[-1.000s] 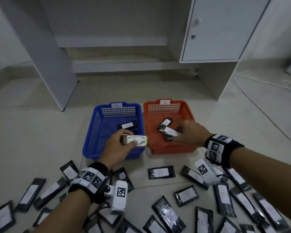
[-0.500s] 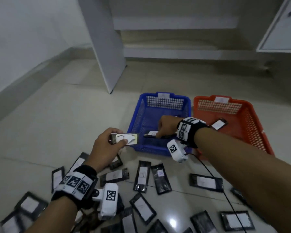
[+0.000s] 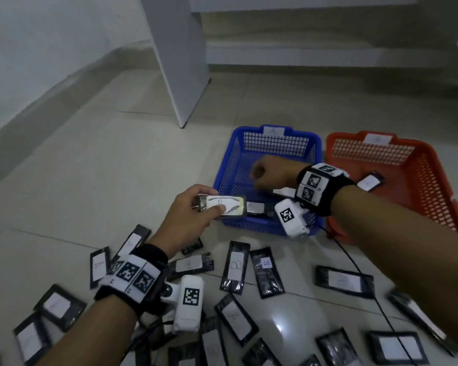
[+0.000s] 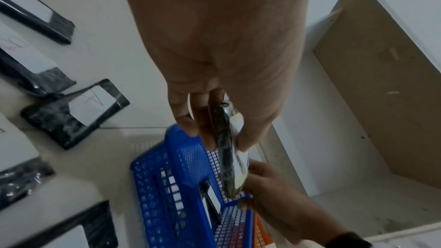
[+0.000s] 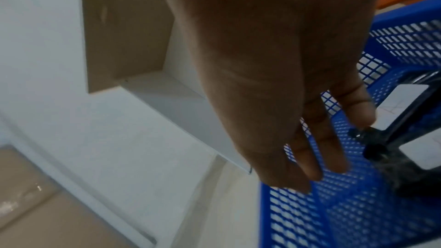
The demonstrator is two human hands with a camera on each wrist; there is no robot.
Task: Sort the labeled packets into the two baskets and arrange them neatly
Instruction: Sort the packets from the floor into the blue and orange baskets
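Observation:
My left hand (image 3: 209, 204) pinches a labeled black packet (image 3: 222, 206) flat between thumb and fingers, just in front of the blue basket's (image 3: 228, 167) near left corner. The left wrist view shows that packet (image 4: 226, 148) edge-on in my left hand (image 4: 222, 135). My right hand (image 3: 262, 173) hangs inside the blue basket with nothing in it. In the right wrist view its fingers (image 5: 310, 157) are straight above the mesh, next to two packets (image 5: 393, 105) lying there. The orange basket (image 3: 434, 180) at the right holds one packet (image 3: 369, 182).
Several labeled packets (image 3: 236, 265) lie scattered on the tiled floor in front of both baskets. A white cabinet panel (image 3: 180, 56) stands behind the blue basket, with a wall at the left. A thin black cable (image 3: 360, 273) runs across the floor under my right arm.
My right hand crossed from the orange basket into the blue one and no longer holds a packet. My left hand keeps its packet in the same place. The view swung left.

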